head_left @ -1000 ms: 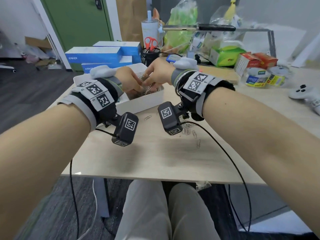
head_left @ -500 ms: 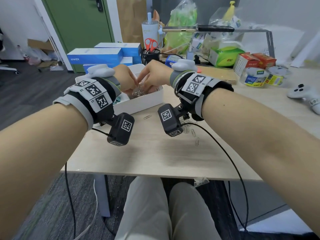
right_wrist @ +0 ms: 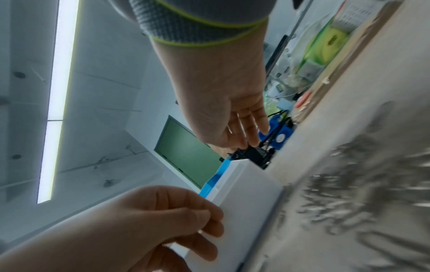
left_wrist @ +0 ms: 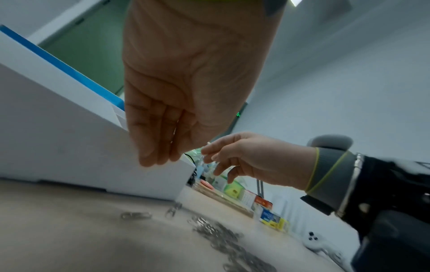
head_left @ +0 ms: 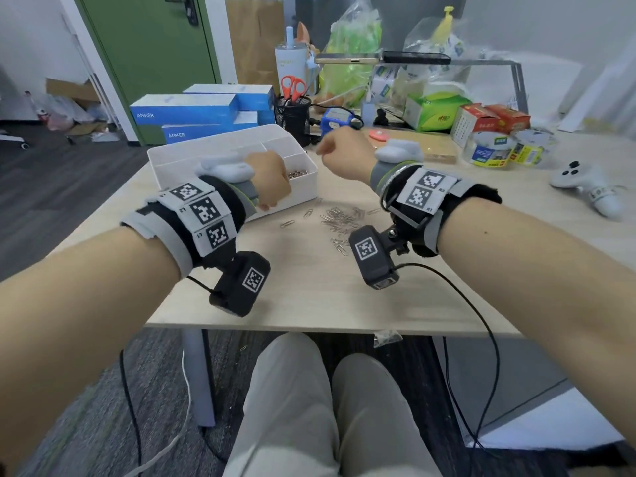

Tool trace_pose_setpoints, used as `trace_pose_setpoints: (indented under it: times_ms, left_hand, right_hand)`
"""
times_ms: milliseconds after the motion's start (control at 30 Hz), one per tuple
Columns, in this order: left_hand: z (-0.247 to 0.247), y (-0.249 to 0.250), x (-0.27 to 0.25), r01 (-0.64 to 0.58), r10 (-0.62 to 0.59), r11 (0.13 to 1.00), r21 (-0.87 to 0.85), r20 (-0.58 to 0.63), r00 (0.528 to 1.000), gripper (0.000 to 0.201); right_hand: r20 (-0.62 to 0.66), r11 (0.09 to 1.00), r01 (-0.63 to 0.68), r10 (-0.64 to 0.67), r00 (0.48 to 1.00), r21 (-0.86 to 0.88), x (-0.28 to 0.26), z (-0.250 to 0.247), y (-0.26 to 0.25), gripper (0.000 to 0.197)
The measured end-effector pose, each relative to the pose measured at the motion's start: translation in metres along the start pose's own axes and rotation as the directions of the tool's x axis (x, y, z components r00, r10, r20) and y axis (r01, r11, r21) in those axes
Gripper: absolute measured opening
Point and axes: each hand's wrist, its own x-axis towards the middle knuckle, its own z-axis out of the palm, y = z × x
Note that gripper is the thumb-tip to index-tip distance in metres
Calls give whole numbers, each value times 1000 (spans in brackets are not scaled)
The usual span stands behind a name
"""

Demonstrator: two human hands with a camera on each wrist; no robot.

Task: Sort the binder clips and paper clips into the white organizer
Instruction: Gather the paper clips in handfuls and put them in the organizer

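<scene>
The white organizer (head_left: 192,160) stands at the table's back left, with silver paper clips (head_left: 297,173) in its front right compartment. A loose pile of paper clips (head_left: 339,218) lies on the table just right of it, also seen as the pile (left_wrist: 216,233) and blurred as the pile (right_wrist: 360,193). My left hand (head_left: 272,184) hangs in front of the organizer's near wall (left_wrist: 69,147), thumb against fingers; a thin metal glint shows in that pinch (left_wrist: 175,128). My right hand (head_left: 339,153) hovers right of the organizer, its fingers (left_wrist: 218,165) loose and apart, holding nothing I can see.
Blue boxes (head_left: 192,111) and a mesh pen cup with red scissors (head_left: 292,111) stand behind the organizer. Tape rolls (head_left: 488,149), a green tissue box (head_left: 433,110) and a white game controller (head_left: 585,187) crowd the right. Camera cables hang off the table's near edge.
Both hands have left the organizer's clip compartment. The left dropped back to its near wall, and the right swung out to the right, uncovering the loose pile.
</scene>
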Motion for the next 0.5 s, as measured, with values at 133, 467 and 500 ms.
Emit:
trace_pose_setpoints:
  times_ms: [133, 467, 500]
  left_hand:
    - [28, 11, -20, -43, 45, 953, 299, 0, 999, 19]
    - [55, 21, -28, -149, 88, 943, 298, 208, 974, 36]
    - [57, 25, -30, -125, 68, 944, 304, 191, 979, 36]
  right_hand:
    - [302, 987, 4, 45, 952, -158, -27, 8, 17, 42]
    - [606, 966, 140, 20, 795, -217, -58, 20, 19, 30]
    - [599, 973, 131, 9, 801, -189, -62, 16, 23, 33]
